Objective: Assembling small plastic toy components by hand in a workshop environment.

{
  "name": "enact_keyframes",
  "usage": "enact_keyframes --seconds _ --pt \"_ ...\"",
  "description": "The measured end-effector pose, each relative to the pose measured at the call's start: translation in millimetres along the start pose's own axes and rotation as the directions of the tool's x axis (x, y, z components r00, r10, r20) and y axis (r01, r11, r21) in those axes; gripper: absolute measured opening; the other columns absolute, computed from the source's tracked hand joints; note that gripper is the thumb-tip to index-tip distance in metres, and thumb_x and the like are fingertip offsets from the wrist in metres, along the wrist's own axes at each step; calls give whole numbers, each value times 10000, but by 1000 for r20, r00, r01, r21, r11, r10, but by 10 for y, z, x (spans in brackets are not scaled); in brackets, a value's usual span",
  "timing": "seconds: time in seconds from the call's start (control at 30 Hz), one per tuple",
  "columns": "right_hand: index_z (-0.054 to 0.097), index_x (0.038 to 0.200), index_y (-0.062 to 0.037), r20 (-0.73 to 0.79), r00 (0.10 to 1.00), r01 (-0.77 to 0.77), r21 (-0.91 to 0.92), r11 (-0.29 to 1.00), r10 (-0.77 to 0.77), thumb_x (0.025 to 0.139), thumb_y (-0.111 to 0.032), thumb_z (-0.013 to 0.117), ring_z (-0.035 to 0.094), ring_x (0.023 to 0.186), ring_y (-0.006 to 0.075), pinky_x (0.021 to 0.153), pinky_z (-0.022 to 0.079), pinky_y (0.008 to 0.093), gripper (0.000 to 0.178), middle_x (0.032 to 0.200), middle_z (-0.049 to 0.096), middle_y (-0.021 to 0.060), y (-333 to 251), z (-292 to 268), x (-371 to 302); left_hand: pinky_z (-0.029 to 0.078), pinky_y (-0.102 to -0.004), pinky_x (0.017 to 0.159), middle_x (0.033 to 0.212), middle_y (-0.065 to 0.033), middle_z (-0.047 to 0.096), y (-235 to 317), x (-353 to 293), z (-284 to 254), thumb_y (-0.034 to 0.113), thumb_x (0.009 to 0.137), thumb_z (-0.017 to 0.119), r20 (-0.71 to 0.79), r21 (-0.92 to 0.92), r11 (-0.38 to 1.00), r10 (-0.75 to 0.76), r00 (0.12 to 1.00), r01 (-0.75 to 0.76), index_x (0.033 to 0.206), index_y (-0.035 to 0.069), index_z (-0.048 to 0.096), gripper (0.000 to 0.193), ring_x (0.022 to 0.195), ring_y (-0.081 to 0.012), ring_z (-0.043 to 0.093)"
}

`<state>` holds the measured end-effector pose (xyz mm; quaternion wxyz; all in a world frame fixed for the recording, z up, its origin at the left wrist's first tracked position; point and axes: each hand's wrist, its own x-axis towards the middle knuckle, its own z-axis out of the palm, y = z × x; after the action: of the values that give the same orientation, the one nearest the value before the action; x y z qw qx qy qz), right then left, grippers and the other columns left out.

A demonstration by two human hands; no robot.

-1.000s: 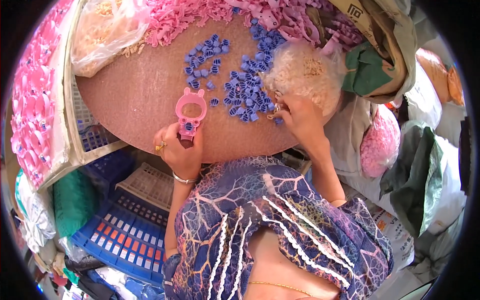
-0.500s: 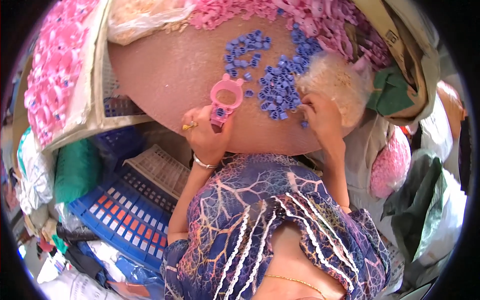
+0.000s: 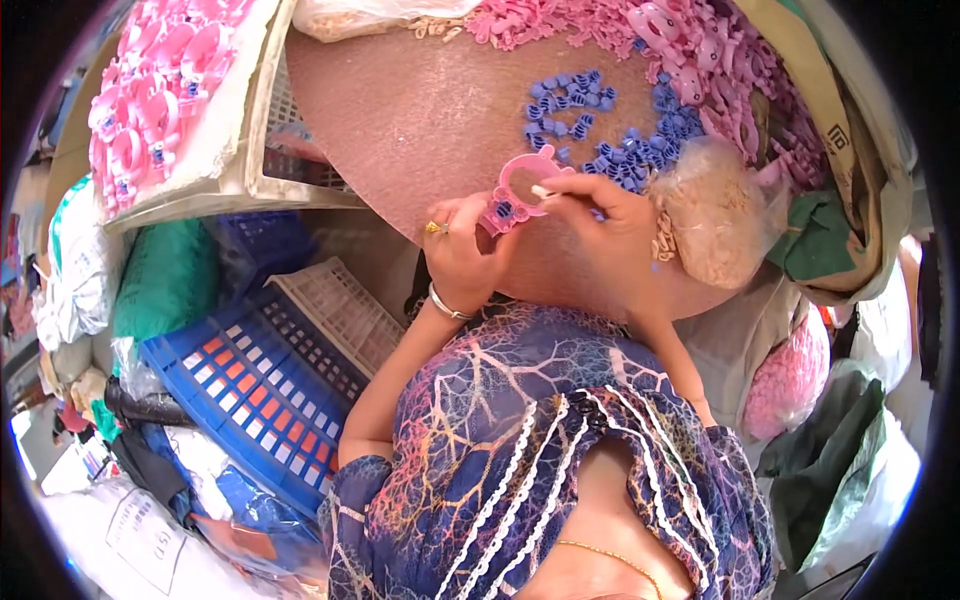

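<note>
Scene: seen from above, a person sits at a round brown desk (image 3: 420, 110) crowded with small plastic parts.
Left hand: the left hand (image 3: 462, 250) has its grip clenched around the lower end of a pink plastic ring toy (image 3: 518, 188), holding it just above the desk's near edge.
Right hand: the right hand (image 3: 600, 215) pinches a small pale piece (image 3: 541, 191) between fingertips and holds it at the ring's opening; this grip is shut on the piece.
Pink ring toy: thin moulded plastic, likely very light and stiff, with a smooth surface that could slip; the open loop looks like the weakest part, so the thicker lower end, where a small blue part sits, is the safer place to hold.
Small pale piece: tiny, likely easy to drop; its exact shape cannot be told.
Blue parts: a loose scatter of blue pieces (image 3: 590, 125) lies on the desk just beyond the hands.
Pink heap: more pink parts (image 3: 640, 40) are piled at the far edge.
Left side: a white tray (image 3: 225, 150) holds finished-looking pink rings.
Below the desk: a blue crate (image 3: 250, 390).
</note>
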<state>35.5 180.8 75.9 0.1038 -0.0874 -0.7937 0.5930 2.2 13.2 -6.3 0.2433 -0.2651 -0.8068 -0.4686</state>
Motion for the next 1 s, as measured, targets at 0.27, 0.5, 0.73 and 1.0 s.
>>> enact_keyframes --seconds 0.27,0.5,0.73,1.0 --pt "734 845 -181 124 827 511 -572 642 -548 712 -232 792 558 833 159 792 347 353 154 843 664 -58 143 208 155 496 -427 790 1074 -170 698 -18 11 -19 5 676 834 38 -23 995 101 994 -100 1193 38 471 633 890 -325 657" --pt "715 838 -169 132 819 497 -649 576 -558 699 -241 801 564 854 179 824 344 382 179 878 664 -52 186 263 115 501 -426 769 1072 -161 696 -33 -7 4 -11 670 828 18 -38 994 107 994 -106 1196 39 474 636 873 -319 663" --pt "702 897 -161 128 848 463 -651 602 -515 701 -221 803 577 886 185 845 338 391 229 909 680 -39 192 283 112 502 -428 810 1036 -147 691 -25 6 16 41 690 822 -16 -67 992 109 994 -110 1124 19 524 527 869 -302 655" --pt "705 936 -170 124 848 474 -613 632 -516 737 -180 784 594 858 178 841 337 375 214 883 698 -33 244 286 115 505 -433 808 1053 -163 681 -29 -10 11 41 694 821 -1 -53 992 115 993 -115 1124 9 517 528 874 -312 649"
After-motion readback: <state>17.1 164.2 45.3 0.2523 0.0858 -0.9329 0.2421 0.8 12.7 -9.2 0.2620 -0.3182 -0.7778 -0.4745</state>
